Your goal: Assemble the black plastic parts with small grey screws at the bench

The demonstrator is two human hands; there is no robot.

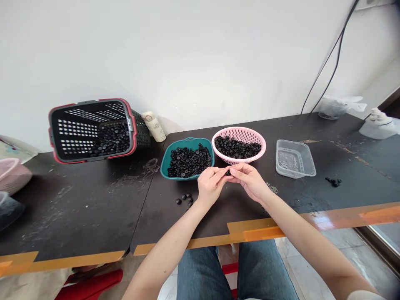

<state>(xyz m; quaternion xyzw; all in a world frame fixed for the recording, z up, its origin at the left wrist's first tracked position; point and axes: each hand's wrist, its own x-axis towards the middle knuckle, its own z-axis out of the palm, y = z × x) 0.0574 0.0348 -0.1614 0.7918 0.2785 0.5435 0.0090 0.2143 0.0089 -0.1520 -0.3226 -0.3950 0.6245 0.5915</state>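
Observation:
My left hand (pixel 211 183) and my right hand (pixel 248 179) meet fingertip to fingertip above the black table (pixel 93 208), just in front of the bowls. Both pinch a small black round part (pixel 228 171) between them. Behind them a teal bowl (pixel 167 160) holds many black round parts. To its right, a pink perforated basket (pixel 239 134) holds more of them. A few loose black parts (pixel 185 199) lie on the table left of my left hand.
A clear plastic tray (pixel 295 160) with small metal pieces sits right of the pink basket. A black-and-red crate (pixel 93 129) lies tipped at the back left, parts inside. A white tube (pixel 153 126), a white bottle (pixel 378 125) and cables (pixel 331 58) stand by the wall.

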